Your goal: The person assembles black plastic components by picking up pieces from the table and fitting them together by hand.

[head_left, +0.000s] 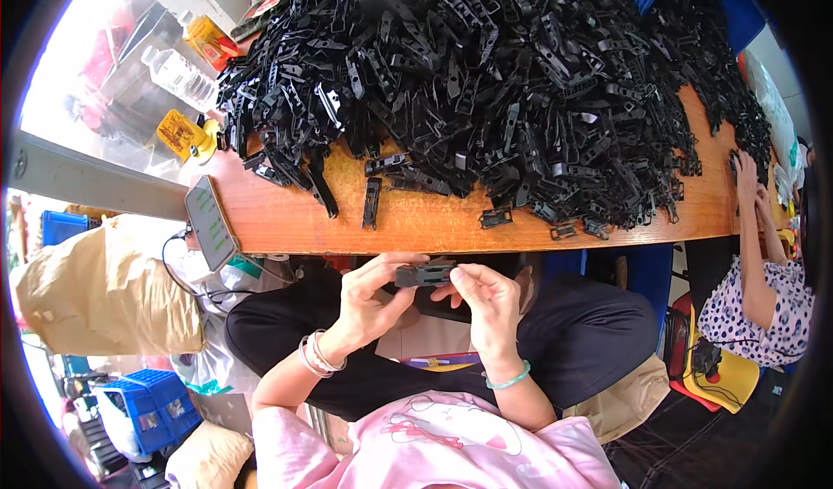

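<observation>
A small black plastic clip-like part (424, 275) is held level just in front of the table edge, above my lap. My left hand (368, 301) is closed on its left end, thumb below and fingers above. At the other end, my right hand (491, 305) pinches it between thumb and fingers. Its far side is hidden. Beyond my hands, a big heap of similar long black plastic parts (460, 90) covers much of the wooden table (291, 222). A few single parts lie apart near the front edge, such as a narrow black piece (370, 203).
On the left stand a phone (211, 223) with a cable, a yellow object (184, 135), a clear bottle (178, 74) and an orange-labelled bottle (208, 39). A blue basket (149, 411) sits low left. At right, another person's hands (746, 177) touch the heap beside a yellow stool (718, 372).
</observation>
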Demonstrator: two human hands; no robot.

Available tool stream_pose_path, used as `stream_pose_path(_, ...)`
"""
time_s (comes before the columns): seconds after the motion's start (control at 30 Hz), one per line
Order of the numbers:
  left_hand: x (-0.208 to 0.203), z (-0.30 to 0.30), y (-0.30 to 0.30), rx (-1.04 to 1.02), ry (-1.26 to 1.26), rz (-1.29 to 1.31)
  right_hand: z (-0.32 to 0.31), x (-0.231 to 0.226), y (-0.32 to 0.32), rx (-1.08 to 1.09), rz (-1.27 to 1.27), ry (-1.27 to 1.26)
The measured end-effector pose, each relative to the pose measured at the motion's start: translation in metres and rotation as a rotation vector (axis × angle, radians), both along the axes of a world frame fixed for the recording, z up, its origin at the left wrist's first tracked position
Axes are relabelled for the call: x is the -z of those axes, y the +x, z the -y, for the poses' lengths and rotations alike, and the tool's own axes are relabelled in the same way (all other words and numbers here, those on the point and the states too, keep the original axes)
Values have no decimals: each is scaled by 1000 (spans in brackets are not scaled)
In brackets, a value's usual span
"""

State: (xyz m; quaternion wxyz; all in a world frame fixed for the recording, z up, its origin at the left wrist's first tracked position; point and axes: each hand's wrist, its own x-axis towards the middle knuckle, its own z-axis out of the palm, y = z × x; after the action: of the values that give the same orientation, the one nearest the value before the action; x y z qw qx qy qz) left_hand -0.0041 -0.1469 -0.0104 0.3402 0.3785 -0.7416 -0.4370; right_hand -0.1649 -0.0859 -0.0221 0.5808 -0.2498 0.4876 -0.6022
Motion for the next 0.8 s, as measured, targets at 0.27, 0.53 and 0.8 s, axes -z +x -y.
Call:
stream_pose_path(0.27,3,2,-3,-33,774,-326,-5,4,6,-1,-606,-223)
stream_pose_path(0.53,4,1,-7,71,710,-363,-13,16,10,167,-573,-282)
stream_pose_path(0.8,4,6,-7,205,641,-211,-18,14,-5,27,-264,-202)
